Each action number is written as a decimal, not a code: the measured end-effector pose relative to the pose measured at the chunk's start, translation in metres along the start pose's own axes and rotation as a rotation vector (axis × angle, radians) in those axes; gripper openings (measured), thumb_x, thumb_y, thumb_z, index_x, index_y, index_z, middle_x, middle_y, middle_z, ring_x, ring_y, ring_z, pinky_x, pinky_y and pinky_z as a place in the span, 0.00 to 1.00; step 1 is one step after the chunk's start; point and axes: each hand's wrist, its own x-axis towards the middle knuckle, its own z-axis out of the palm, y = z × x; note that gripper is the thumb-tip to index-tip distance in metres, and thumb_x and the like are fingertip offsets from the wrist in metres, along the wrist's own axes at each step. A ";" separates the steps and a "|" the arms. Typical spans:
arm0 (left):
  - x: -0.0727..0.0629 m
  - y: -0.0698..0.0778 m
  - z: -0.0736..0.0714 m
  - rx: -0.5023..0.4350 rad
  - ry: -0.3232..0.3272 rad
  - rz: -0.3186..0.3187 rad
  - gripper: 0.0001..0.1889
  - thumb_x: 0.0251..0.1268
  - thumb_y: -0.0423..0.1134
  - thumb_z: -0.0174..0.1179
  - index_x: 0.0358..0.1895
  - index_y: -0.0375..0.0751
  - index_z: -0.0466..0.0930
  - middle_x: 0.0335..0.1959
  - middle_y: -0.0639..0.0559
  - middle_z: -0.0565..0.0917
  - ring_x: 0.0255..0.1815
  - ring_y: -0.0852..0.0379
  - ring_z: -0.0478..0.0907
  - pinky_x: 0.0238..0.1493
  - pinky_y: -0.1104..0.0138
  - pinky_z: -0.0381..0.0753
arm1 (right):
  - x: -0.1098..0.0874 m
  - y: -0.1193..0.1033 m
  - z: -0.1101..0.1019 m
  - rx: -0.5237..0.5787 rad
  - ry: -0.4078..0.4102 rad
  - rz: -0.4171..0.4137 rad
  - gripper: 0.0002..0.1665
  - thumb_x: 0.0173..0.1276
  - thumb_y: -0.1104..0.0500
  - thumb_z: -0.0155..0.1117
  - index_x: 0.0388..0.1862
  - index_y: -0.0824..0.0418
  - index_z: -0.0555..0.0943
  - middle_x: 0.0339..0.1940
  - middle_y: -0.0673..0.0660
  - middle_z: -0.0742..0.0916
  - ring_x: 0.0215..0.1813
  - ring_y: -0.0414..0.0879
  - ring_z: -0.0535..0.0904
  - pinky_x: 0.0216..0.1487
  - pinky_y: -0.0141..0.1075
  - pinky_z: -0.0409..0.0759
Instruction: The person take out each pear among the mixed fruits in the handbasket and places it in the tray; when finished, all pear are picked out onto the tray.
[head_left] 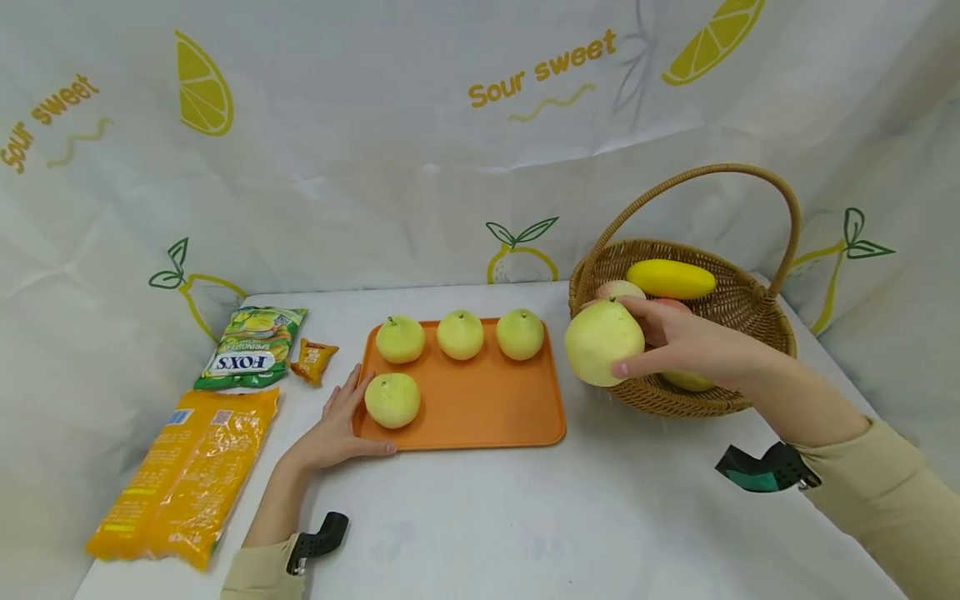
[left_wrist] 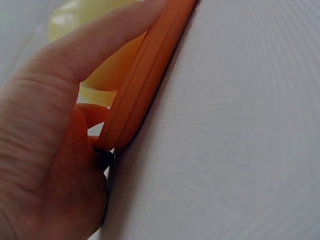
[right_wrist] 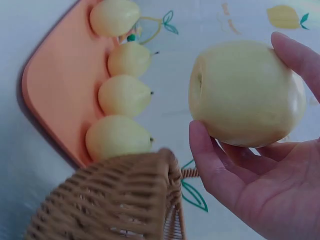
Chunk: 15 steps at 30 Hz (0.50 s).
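Observation:
My right hand (head_left: 675, 343) holds a pale yellow-green pear (head_left: 604, 343) in the air, with the thumb on one side and fingers on the other. That pear is in front of the wicker basket's (head_left: 675, 406) left rim. My left hand (head_left: 341, 429) lies at the near left corner of an orange tray (head_left: 480, 408), its thumb along the front edge and its fingers by the left side. In the left wrist view the thumb touches the tray's rim (left_wrist: 145, 75). Three pears stand in a row along the tray's back, and another pear (head_left: 392, 400) sits at its front left.
The basket, with a tall arched handle (head_left: 720, 168), contains a long yellow fruit (head_left: 671, 279), a pale pinkish fruit (head_left: 620, 289) and others partly hidden. Left of the tray lie a green candy bag (head_left: 251, 347), a small orange packet (head_left: 313, 361) and a large orange bag (head_left: 187, 475).

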 end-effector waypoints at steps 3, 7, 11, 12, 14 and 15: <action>0.001 0.000 -0.001 0.005 0.002 0.004 0.64 0.43 0.58 0.76 0.79 0.45 0.42 0.79 0.42 0.32 0.76 0.33 0.26 0.69 0.37 0.30 | 0.004 -0.001 0.008 0.055 -0.026 -0.008 0.49 0.64 0.62 0.69 0.76 0.63 0.51 0.67 0.63 0.70 0.60 0.52 0.75 0.57 0.33 0.76; 0.001 0.001 -0.002 0.000 0.002 0.005 0.64 0.43 0.58 0.76 0.79 0.45 0.42 0.79 0.42 0.31 0.76 0.34 0.26 0.69 0.37 0.29 | 0.007 -0.002 0.018 0.119 -0.033 0.021 0.55 0.63 0.60 0.70 0.78 0.63 0.46 0.73 0.64 0.64 0.65 0.53 0.69 0.58 0.32 0.74; 0.001 -0.001 -0.002 0.003 -0.003 -0.006 0.64 0.43 0.58 0.76 0.79 0.45 0.41 0.79 0.43 0.31 0.76 0.33 0.25 0.69 0.37 0.29 | 0.014 -0.001 0.030 0.146 -0.038 0.026 0.55 0.62 0.59 0.71 0.78 0.65 0.46 0.71 0.66 0.66 0.65 0.55 0.69 0.59 0.32 0.73; 0.001 -0.001 -0.002 0.005 -0.003 -0.009 0.64 0.43 0.58 0.76 0.80 0.46 0.41 0.79 0.43 0.31 0.76 0.33 0.25 0.69 0.37 0.29 | 0.016 0.000 0.033 0.155 -0.047 0.018 0.55 0.62 0.60 0.71 0.78 0.66 0.47 0.70 0.67 0.68 0.65 0.56 0.69 0.59 0.32 0.73; 0.001 -0.002 -0.001 0.006 -0.003 -0.012 0.64 0.43 0.59 0.76 0.80 0.46 0.41 0.79 0.44 0.31 0.76 0.33 0.25 0.69 0.37 0.30 | 0.021 0.003 0.039 0.170 -0.059 0.008 0.54 0.62 0.60 0.71 0.77 0.66 0.48 0.68 0.66 0.69 0.65 0.56 0.69 0.60 0.34 0.72; 0.001 -0.003 -0.001 0.008 -0.002 -0.013 0.64 0.43 0.59 0.76 0.80 0.46 0.41 0.79 0.44 0.31 0.76 0.33 0.25 0.69 0.37 0.30 | 0.023 0.005 0.042 0.177 -0.065 0.001 0.54 0.62 0.60 0.71 0.77 0.66 0.49 0.68 0.66 0.70 0.65 0.56 0.68 0.61 0.35 0.71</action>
